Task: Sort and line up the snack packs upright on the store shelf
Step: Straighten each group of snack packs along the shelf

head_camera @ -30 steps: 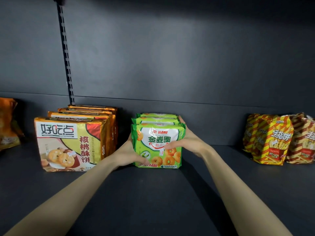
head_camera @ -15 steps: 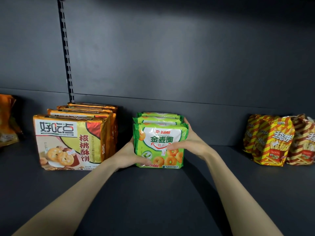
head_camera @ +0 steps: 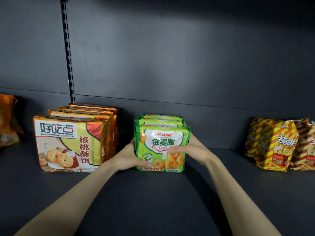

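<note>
Row of 3 green packs

Left edge: orange bag, cut off. Right edge: outermost striped fries-print pack, cut off. Centre: rear green ring-biscuit packs show top edges only; small print illegible.
</note>
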Demonstrator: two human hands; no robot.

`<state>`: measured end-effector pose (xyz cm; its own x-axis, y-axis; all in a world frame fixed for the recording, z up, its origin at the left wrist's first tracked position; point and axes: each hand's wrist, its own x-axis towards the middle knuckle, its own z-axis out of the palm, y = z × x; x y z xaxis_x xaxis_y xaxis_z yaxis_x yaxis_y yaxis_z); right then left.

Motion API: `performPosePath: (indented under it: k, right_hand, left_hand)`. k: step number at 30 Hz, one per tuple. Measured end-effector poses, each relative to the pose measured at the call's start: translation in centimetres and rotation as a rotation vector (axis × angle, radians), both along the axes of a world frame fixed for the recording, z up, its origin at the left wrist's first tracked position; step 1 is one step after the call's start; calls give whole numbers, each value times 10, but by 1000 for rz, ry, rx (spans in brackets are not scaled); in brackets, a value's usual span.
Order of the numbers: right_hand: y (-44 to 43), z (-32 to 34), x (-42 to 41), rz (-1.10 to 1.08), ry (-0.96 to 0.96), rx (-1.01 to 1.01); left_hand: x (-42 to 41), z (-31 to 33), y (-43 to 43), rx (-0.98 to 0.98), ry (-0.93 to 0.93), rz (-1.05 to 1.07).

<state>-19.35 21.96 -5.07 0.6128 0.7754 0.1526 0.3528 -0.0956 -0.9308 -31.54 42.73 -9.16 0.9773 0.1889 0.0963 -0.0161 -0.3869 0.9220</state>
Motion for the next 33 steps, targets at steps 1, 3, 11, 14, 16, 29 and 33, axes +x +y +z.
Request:
performPosePath:
  k: [1, 3, 11, 14, 16, 29, 33]
  right_hand:
    - [2, 0, -1, 4, -3, 1]
    - [6, -1, -2, 11, 3, 2]
    - [9, -5, -4, -2, 20, 17]
    - [12, -7, -5, -3, 24, 7]
    - [15, -7, -5, 2, 14, -1]
    - [18, -8, -9, 1, -21, -15]
    - [19, -8, -7, 18, -23, -21]
  left_hand:
    - [-1, 0, 2, 1, -5, 3]
    - [-3, 0, 6, -5, 2, 7]
    - [-7, 3, 4, 2, -1, 32]
    - [-9, 4, 6, -9, 4, 39]
    - [-11, 3, 7, -26, -1, 46]
    - [-14, 3, 6, -109, -8, 83]
    - [-14, 4, 7, -118, 7, 94]
